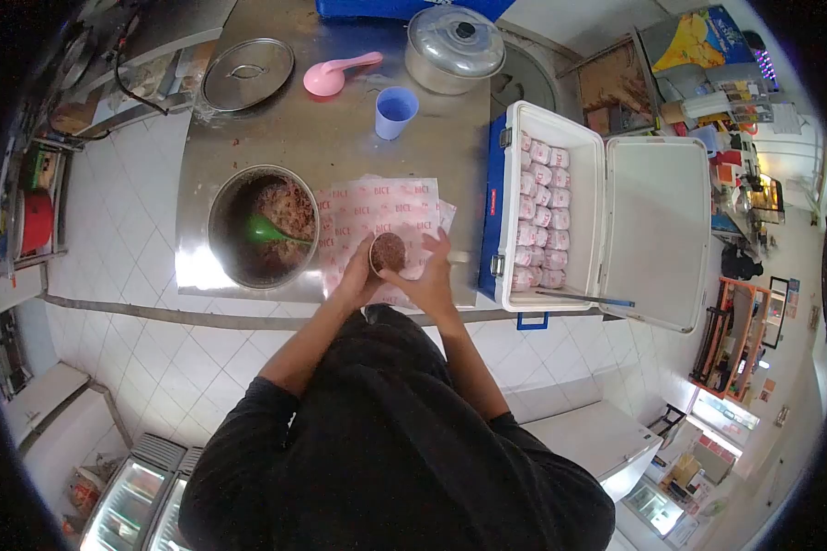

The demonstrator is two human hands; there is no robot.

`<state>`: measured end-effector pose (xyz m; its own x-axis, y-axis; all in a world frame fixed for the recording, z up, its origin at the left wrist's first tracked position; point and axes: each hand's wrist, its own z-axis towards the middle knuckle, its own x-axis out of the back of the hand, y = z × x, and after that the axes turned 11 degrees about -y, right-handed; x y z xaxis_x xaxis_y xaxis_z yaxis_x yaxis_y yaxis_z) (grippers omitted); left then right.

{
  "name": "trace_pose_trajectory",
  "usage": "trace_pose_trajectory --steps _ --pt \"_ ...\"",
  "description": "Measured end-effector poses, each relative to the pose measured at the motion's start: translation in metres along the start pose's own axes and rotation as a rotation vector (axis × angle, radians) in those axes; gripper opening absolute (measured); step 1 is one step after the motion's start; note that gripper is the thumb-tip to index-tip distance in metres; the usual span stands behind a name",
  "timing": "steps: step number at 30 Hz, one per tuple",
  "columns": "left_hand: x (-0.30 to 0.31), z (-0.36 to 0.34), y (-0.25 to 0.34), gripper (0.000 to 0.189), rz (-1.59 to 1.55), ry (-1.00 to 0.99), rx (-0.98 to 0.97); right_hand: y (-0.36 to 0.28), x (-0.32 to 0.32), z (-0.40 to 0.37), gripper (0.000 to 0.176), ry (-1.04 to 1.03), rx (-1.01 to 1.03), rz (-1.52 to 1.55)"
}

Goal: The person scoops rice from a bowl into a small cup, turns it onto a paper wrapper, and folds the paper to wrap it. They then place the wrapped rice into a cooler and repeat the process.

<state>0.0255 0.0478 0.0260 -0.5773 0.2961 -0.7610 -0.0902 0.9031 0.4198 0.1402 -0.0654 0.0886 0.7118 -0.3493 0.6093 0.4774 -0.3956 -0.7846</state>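
Note:
Over printed pink-and-white paper sheets (363,204) on the steel table, my left hand (358,275) is wrapped round a small round bun or container (389,252) with a brown, crumbly top. My right hand (432,280) touches its lower right edge with the thumb, its other fingers spread apart. Left of the sheets stands a large metal pot (219,234) of dark shredded food, with a green spoon (268,230) resting in it. Whether the round item is bread or a cup is too small to tell.
At the right, an open white cooler (594,184) holds several rows of wrapped packets (541,195). Farther back on the steel table (340,151) are a metal lid (248,75), a pink ladle (324,80), a blue cup (396,114) and a lidded pot (446,73).

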Motion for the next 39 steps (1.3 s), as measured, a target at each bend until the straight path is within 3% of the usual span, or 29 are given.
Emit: trace_pose_trajectory --steps 1,3,4,7,12,16,19,26,29,30,33,36,39 --pt "0.0 -0.003 -0.003 0.047 0.072 0.053 -0.037 0.004 0.004 -0.008 0.115 0.039 -0.022 0.042" --pt "-0.012 0.002 -0.009 0.044 0.928 0.211 -0.354 0.015 0.019 -0.024 0.108 0.118 -0.066 0.119" --pt "-0.019 0.006 -0.01 0.045 1.355 0.284 -0.517 0.019 0.029 -0.035 0.096 0.171 -0.03 0.015" --pt "0.003 0.032 -0.028 0.055 1.99 0.146 -0.649 0.036 0.038 -0.062 0.091 0.242 -0.073 0.023" --pt "0.004 0.044 -0.042 0.056 2.033 0.173 -0.716 0.051 0.036 -0.108 0.082 0.287 -0.141 0.007" --pt "-0.009 0.043 -0.042 0.052 2.012 0.213 -0.824 0.062 0.03 -0.134 0.069 0.327 -0.097 -0.002" --pt "-0.018 0.045 -0.04 0.052 1.981 0.197 -0.912 0.072 0.029 -0.145 0.07 0.292 -0.08 0.025" --pt "-0.043 0.027 -0.027 0.055 1.888 0.189 -0.863 0.079 0.034 -0.144 0.056 0.217 -0.048 0.092" --pt "-0.046 -0.03 -0.026 0.055 1.606 0.341 -0.883 0.076 0.037 -0.137 0.051 0.196 -0.124 0.187" --pt "-0.055 -0.061 -0.017 0.047 1.538 0.357 -0.775 0.068 0.04 -0.13 0.044 0.202 -0.106 0.218" --pt "-0.006 -0.123 -0.025 0.047 1.052 0.452 -0.471 0.062 0.032 -0.104 0.032 0.115 -0.073 0.24" --pt "0.067 -0.178 -0.032 0.052 0.864 0.546 -0.404 0.006 0.023 -0.06 0.026 0.013 0.057 0.18" --pt "0.072 -0.22 -0.018 0.052 0.204 0.559 -0.409 -0.079 0.0 -0.012 0.022 -0.148 0.228 0.162"
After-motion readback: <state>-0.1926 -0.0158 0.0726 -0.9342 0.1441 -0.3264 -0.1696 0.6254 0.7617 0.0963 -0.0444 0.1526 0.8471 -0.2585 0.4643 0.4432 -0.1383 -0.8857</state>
